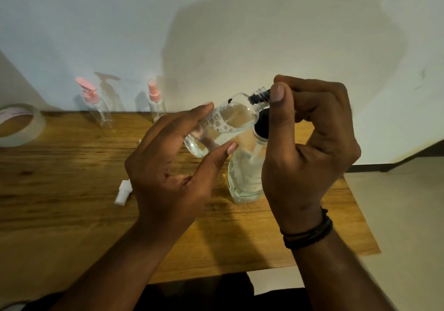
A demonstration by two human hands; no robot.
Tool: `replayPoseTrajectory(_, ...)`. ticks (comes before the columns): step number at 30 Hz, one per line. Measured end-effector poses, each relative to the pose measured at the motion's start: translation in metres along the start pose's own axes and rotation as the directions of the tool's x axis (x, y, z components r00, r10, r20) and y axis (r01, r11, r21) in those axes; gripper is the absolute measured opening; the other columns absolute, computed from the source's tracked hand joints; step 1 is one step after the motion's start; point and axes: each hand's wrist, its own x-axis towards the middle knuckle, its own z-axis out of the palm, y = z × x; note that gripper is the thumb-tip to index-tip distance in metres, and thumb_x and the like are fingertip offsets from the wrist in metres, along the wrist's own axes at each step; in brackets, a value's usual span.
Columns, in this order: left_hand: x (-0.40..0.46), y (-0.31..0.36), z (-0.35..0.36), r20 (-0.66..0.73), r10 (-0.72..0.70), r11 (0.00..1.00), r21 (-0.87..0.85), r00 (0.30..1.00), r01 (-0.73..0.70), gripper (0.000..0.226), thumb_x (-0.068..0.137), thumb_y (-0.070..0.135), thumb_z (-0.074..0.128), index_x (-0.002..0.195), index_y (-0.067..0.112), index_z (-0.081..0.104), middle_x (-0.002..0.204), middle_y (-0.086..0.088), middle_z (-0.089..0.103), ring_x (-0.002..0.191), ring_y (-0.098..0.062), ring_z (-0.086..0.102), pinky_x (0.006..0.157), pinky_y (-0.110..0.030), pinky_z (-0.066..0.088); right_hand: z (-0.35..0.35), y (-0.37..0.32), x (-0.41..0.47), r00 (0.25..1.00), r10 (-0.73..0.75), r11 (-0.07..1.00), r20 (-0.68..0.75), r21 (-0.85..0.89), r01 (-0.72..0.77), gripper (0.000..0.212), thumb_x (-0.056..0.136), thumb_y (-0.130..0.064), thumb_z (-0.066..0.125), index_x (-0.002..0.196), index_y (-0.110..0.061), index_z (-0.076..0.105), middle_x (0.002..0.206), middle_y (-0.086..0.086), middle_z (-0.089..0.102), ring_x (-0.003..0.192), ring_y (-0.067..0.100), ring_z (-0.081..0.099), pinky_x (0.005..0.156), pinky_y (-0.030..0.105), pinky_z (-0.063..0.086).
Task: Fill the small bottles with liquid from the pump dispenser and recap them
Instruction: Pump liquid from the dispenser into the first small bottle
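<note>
The left hand holds a small clear bottle tilted, thumb and fingertips curled round its lower body, the long axis running from its base at about 8 o'clock up to its threaded neck at about 2 o'clock. That open neck meets the black spout of the pump dispenser, which stands upright on the wooden table directly below the right hand. The right hand's fingers are curled over the pump head with the thumb lying along the neck, so it is the nearer hand for pressing; whether the spout sits inside the mouth or just against it I cannot tell. Bubbly liquid already fills part of the bottle. A white cap lies at 9 o'clock of the left wrist. Two pink-topped bottles stand at 11 o'clock against the wall, a tape roll farther toward 10 o'clock, none obstructing
</note>
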Motion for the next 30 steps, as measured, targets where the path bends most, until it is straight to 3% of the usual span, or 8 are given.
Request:
replayPoseTrajectory(8,-0.0015,-0.0026,-0.0005,-0.006,-0.024,1.0,0.002,1.0,0.024,0.045,0.088,0.023,0.085,0.126,0.008,0.064,0.122,0.011,0.062,0.112,-0.002,0.064,0.094,-0.017,0.052,0.0046,0.0007,-0.0081,0.998,0.059,0.998,-0.002,0.034,-0.059,0.01,0.099,-0.01,0.064,0.089,-0.013,0.065,0.095,0.008,0.07,0.089,0.026,0.068,0.072,0.044,0.053)
replayPoseTrajectory(13,0.0014,0.0,-0.0015,-0.008,0.005,1.0,-0.004,1.0,-0.005,0.044,0.089,0.022,0.084,0.125,0.004,0.064,0.122,0.006,0.064,0.111,-0.009,0.067,0.094,-0.02,0.054,0.0025,-0.0039,-0.002,1.0,0.024,1.0,-0.001,0.011,-0.024,0.012,0.099,-0.009,0.064,0.09,-0.018,0.062,0.096,-0.002,0.067,0.092,0.02,0.068,0.072,0.052,0.051)
replayPoseTrajectory(16,0.0015,0.0,-0.0016,-0.008,0.01,1.0,0.0,1.0,-0.01,0.044,0.09,0.022,0.084,0.124,0.002,0.065,0.121,0.005,0.065,0.11,-0.01,0.068,0.094,-0.02,0.054,0.0024,-0.0036,-0.0013,1.0,0.005,1.0,-0.002,0.004,-0.004,0.011,0.099,-0.01,0.063,0.092,-0.018,0.061,0.094,0.001,0.068,0.091,0.022,0.068,0.071,0.053,0.051)
replayPoseTrajectory(25,0.0,-0.0032,-0.0032,-0.015,-0.014,1.0,-0.003,1.0,0.014,0.044,0.088,0.02,0.085,0.124,0.005,0.065,0.117,0.009,0.063,0.105,-0.005,0.065,0.092,-0.018,0.052,0.0068,-0.0018,-0.0098,0.999,0.041,0.999,-0.016,0.028,-0.04,0.012,0.098,-0.006,0.064,0.088,-0.012,0.065,0.094,0.009,0.069,0.086,0.024,0.066,0.071,0.041,0.051)
replayPoseTrajectory(30,0.0016,-0.0024,-0.0028,-0.019,0.017,1.0,0.005,1.0,-0.017,0.044,0.088,0.022,0.085,0.124,0.006,0.064,0.121,0.01,0.062,0.11,-0.001,0.064,0.093,-0.015,0.05,0.0052,-0.0017,-0.0047,0.999,0.032,0.999,-0.007,0.022,-0.032,0.013,0.098,-0.008,0.064,0.087,-0.016,0.063,0.092,0.002,0.068,0.088,0.023,0.068,0.07,0.052,0.05)
